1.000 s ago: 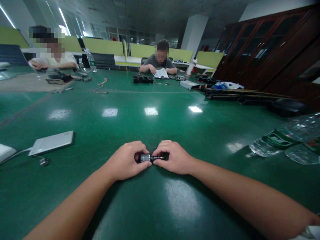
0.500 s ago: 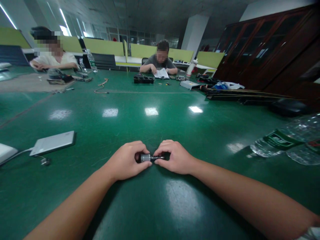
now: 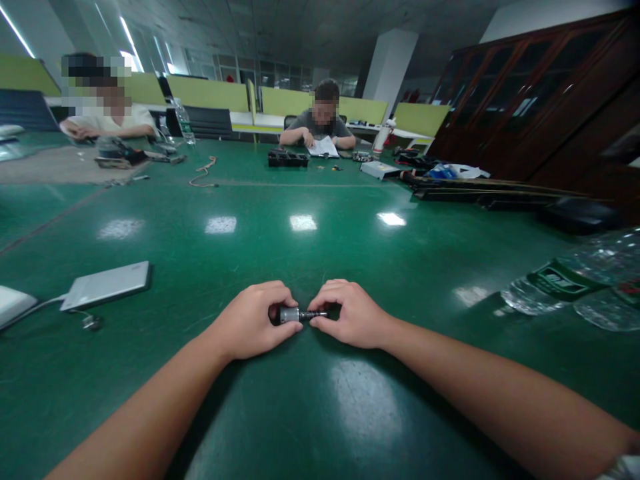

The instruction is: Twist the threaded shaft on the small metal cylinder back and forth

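Note:
Between my two hands lies a small metal part (image 3: 290,315), a silver cylinder with a thin dark shaft (image 3: 316,315) pointing right. My left hand (image 3: 260,320) is closed round the cylinder, thumb below and fingers above. The fingertips of my right hand (image 3: 350,313) pinch the shaft near its middle, and the shaft's tip shows inside the curl of the fingers. Both hands are low over the green table (image 3: 260,253), a narrow gap between their fingertips. The cylinder's left end is partly hidden in my left hand.
At left are a silver flat box (image 3: 107,287) with a white cable and a small metal piece (image 3: 91,323). Plastic bottles (image 3: 557,280) lie at right. Farther back are a black tray (image 3: 287,159), a cord (image 3: 203,175) and two seated people (image 3: 320,127), (image 3: 113,120).
My left hand and the cylinder have shifted very slightly left. My right hand keeps its place and pinch.

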A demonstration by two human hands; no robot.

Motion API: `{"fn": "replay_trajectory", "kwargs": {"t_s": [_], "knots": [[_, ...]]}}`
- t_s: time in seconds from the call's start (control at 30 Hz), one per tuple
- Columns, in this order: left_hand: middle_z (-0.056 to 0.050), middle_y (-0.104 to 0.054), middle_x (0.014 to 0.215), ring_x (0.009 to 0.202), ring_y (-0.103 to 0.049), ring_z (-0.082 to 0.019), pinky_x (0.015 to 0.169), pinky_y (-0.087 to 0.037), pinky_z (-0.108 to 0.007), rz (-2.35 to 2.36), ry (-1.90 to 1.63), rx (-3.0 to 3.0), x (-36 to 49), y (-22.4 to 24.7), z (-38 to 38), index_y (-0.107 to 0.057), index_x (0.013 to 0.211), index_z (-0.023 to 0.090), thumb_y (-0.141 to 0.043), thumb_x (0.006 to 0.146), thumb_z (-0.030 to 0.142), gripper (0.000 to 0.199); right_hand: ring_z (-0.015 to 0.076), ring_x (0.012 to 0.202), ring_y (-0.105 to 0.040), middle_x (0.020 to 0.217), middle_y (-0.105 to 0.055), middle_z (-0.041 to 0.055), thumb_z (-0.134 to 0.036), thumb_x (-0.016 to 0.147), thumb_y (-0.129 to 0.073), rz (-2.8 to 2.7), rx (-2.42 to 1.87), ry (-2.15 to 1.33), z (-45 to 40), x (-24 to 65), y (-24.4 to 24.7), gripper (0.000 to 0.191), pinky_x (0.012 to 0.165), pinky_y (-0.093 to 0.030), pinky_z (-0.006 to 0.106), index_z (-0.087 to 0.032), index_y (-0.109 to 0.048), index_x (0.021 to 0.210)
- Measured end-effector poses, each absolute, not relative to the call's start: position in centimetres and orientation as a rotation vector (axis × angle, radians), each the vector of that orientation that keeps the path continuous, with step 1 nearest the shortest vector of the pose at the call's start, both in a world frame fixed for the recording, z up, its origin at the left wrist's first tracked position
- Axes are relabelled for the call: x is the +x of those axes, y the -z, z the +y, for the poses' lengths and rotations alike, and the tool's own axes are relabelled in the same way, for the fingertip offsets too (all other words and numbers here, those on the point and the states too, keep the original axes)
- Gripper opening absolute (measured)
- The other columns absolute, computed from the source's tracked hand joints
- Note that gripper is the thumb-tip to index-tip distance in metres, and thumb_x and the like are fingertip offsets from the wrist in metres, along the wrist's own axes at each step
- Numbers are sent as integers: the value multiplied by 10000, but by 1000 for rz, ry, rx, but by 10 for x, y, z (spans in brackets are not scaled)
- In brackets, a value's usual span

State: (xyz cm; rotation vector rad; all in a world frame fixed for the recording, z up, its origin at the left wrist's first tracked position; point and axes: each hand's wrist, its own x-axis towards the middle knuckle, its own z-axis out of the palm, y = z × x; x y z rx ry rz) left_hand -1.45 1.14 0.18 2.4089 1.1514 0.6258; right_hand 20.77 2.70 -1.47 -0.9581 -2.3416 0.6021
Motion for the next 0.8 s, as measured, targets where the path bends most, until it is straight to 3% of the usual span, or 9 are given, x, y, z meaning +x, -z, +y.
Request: {"fn": "replay_trajectory", "kwargs": {"t_s": [0.8], "knots": [[-8, -610, 776, 709, -572, -155, 654, -414, -265, 1164, -642, 2400, -19, -2, 14, -654, 855, 170, -717, 772, 265, 141, 141, 698, -598, 715, -683, 7, -194, 724, -772, -2308, -1038, -586, 27, 208, 13, 67, 696, -438, 277, -188, -732, 777]]}}
